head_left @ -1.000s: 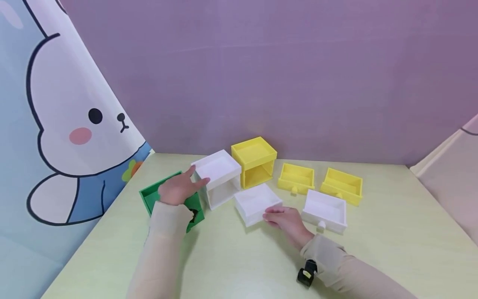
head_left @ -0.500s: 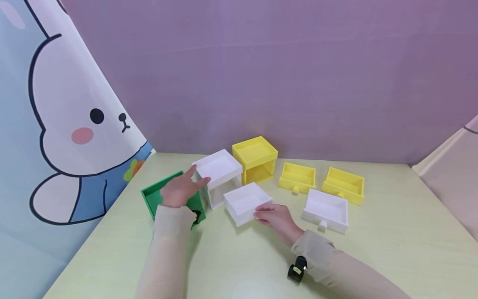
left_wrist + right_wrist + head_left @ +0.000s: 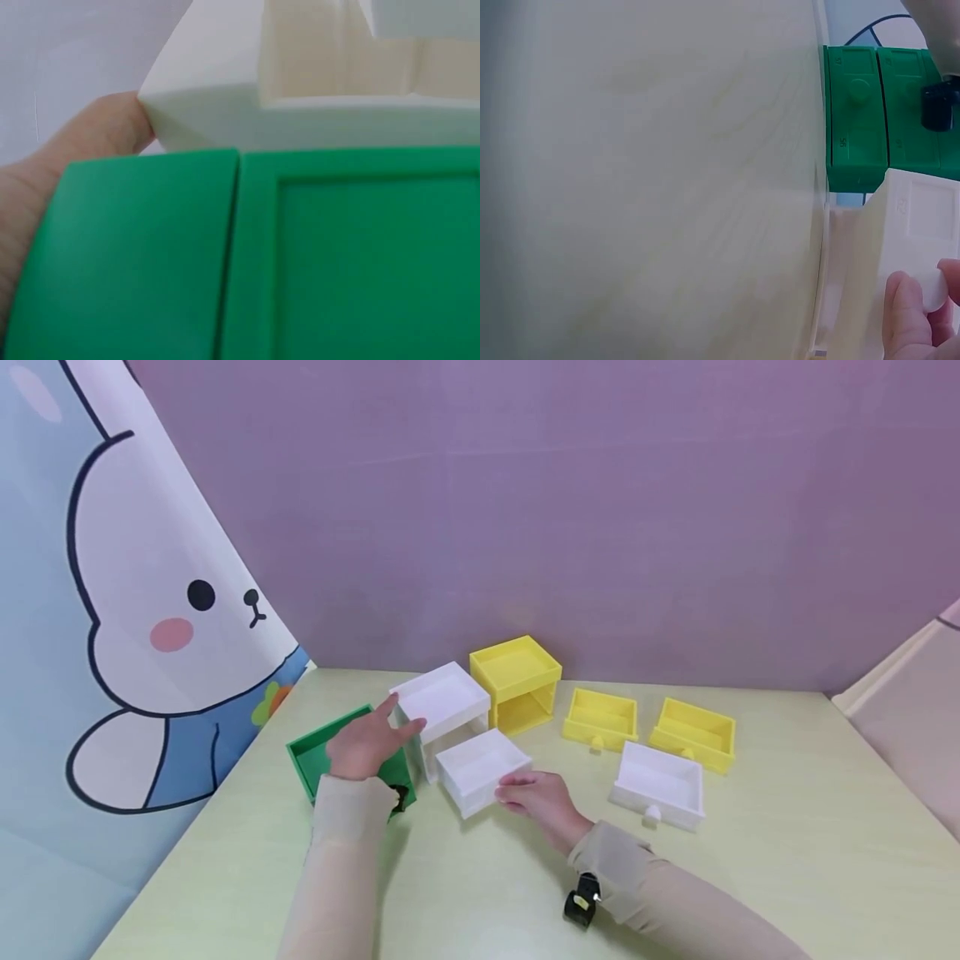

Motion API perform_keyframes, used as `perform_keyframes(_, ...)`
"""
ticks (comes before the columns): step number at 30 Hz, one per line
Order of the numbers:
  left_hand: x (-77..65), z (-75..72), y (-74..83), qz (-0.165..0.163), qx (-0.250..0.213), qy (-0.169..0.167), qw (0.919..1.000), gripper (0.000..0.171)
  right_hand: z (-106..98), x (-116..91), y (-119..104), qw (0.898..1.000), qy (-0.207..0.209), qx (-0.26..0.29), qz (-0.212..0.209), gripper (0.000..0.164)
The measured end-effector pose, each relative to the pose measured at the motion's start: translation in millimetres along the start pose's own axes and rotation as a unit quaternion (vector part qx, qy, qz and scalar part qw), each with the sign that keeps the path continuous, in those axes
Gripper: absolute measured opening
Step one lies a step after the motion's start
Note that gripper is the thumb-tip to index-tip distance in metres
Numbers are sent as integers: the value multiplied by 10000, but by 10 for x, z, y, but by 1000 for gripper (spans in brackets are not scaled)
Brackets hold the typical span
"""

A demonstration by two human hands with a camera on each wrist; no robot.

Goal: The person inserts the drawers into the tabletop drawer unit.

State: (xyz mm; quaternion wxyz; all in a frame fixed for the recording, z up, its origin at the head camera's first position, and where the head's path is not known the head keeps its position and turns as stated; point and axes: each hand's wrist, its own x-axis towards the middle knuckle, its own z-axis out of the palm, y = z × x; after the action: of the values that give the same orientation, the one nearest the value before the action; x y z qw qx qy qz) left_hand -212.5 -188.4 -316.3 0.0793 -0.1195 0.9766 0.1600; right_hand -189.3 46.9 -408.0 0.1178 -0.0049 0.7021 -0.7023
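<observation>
My left hand (image 3: 363, 745) grips the left side of a white open-fronted cabinet (image 3: 442, 697), index finger and thumb spread along it; its other fingers are hidden in the head view. Between my right thumb and fingers is the round knob of a white drawer (image 3: 480, 768); the right wrist view shows this pinch, with the drawer front (image 3: 915, 225) facing that hand (image 3: 911, 319). The drawer sits at the cabinet's opening, its back end overlapping the opening's lower part. Below my left hand lies a green drawer unit (image 3: 311, 756), partly covered by my forearm.
A yellow open cabinet (image 3: 517, 672) stands behind the white one. To the right lie two yellow drawers, one nearer (image 3: 600, 718) and one farther right (image 3: 693, 735), plus a second white drawer (image 3: 660, 785). A purple backdrop (image 3: 600, 527) rises behind the table (image 3: 787, 818).
My right hand has brought the white drawer leftward, from beside the white cabinet to its opening. The left hand has kept its place on the cabinet.
</observation>
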Motion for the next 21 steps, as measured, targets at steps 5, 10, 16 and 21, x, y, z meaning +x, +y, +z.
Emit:
perform_keyframes(5,10,9,12,-54,-23,-26,10000,79,56,20,-6,10000,66,-24,41,19)
perform_keyframes(10,13,12,17,-37,-4,8,10000,79,128,33,-19,9999,112,-37,22,21)
perform_keyframes(16,11,18,10,-40,-30,2,10000,79,172,62,-33,10000,73,38,15,20)
perform_keyframes(21,14,27,4,-15,-86,30,10000,78,177,101,-44,9997,46,256,33,19)
